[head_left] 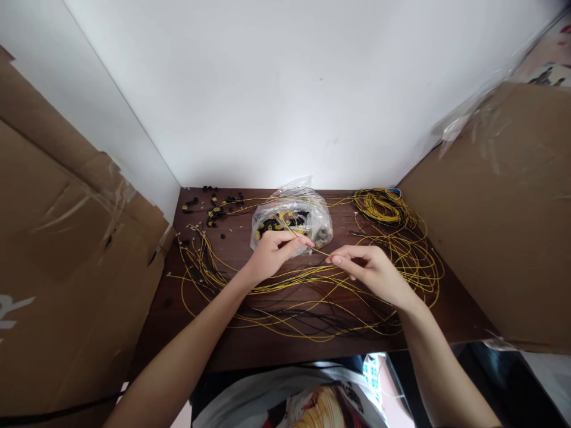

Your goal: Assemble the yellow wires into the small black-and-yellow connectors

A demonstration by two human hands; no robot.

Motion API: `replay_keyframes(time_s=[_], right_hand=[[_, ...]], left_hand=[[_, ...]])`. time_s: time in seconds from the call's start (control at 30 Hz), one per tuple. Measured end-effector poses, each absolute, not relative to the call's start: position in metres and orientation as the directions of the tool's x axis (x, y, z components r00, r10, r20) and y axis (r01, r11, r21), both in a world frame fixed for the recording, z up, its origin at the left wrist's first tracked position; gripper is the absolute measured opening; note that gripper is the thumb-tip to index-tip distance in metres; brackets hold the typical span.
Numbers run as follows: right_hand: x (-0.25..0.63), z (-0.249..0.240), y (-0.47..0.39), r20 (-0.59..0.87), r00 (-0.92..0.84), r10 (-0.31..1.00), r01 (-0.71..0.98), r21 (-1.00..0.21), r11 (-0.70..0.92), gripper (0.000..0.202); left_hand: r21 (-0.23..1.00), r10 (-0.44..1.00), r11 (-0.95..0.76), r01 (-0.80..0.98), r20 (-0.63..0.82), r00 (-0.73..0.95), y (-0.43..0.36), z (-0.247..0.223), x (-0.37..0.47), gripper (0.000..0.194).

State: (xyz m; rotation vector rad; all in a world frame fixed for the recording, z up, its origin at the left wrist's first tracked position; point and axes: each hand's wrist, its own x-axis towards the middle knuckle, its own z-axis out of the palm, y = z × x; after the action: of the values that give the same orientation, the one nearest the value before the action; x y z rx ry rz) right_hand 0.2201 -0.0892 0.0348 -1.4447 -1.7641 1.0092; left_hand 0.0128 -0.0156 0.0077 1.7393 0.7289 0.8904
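Observation:
Between my two hands a short length of yellow wire (319, 251) runs taut above the table. My left hand (279, 252) pinches it with thumb and forefinger, and a thin end sticks up past those fingers. Farther right, my right hand (361, 267) pinches the same wire with its fingertips. Just behind my left hand lies a clear plastic bag (319, 208) with small black and yellow parts (279, 224) in it. Beneath both hands a loose bundle of yellow and black wires (294, 276) stretches across the brown table.
A coil of yellow wire (379, 207) lies at the back right. Small black pieces (216, 211) are scattered at the back left. Cardboard panels stand at the left (66, 255) and right (499, 208), with a white wall (285, 95) behind. A printed bag (294, 395) sits below the table's front edge.

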Motion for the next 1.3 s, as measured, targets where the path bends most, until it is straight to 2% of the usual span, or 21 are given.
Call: replay_keyframes(time_s=[0.17, 0.47, 0.73, 0.83, 0.93, 1.07, 1.2, 1.3], right_hand=[[0.247, 0.016, -0.098, 0.053, -0.063, 0.997, 0.495, -0.865, 0.077, 0.031], [0.288, -0.012, -0.102, 0.062, 0.132, 0.989, 0.479, -0.878, -0.009, 0.025], [0.300, -0.022, -0.102, 0.048, 0.101, 0.994, 0.465, -0.885, -0.005, 0.024], [0.300, -0.022, -0.102, 0.056, 0.073, 0.996, 0.462, -0.887, 0.016, 0.023], [0.302, -0.022, -0.102, 0.065, 0.072, 0.995, 0.467, -0.884, 0.024, 0.023], [0.303, -0.023, -0.102, 0.063, 0.112, 0.992, 0.465, -0.885, 0.004, 0.022], [0.301, -0.024, -0.103, 0.091, 0.194, 0.977, 0.362, -0.932, 0.015, 0.015], [0.302, -0.025, -0.101, 0.168, 0.322, 0.932, 0.142, -0.982, 0.128, 0.008]], left_hand=[[0.938, 0.864, -0.345, -0.025, 0.328, 0.382, -0.007, 0.009, 0.004, 0.031], [0.935, 0.904, -0.259, -0.243, 0.323, 0.280, 0.001, 0.014, -0.009, 0.024], [0.866, 0.927, -0.134, -0.482, 0.281, 0.248, 0.004, 0.027, -0.018, 0.026], [0.825, 0.932, -0.108, -0.554, 0.279, 0.233, 0.006, 0.033, -0.023, 0.021], [0.768, 0.957, -0.085, -0.634, 0.240, 0.162, 0.010, 0.039, -0.033, 0.017], [0.656, 0.981, -0.056, -0.753, 0.178, 0.082, 0.017, 0.045, -0.047, 0.027], [0.665, 0.982, -0.055, -0.745, 0.171, 0.080, 0.018, 0.045, -0.049, 0.030], [0.709, 0.981, -0.076, -0.701, 0.178, 0.074, 0.016, 0.045, -0.046, 0.029]])
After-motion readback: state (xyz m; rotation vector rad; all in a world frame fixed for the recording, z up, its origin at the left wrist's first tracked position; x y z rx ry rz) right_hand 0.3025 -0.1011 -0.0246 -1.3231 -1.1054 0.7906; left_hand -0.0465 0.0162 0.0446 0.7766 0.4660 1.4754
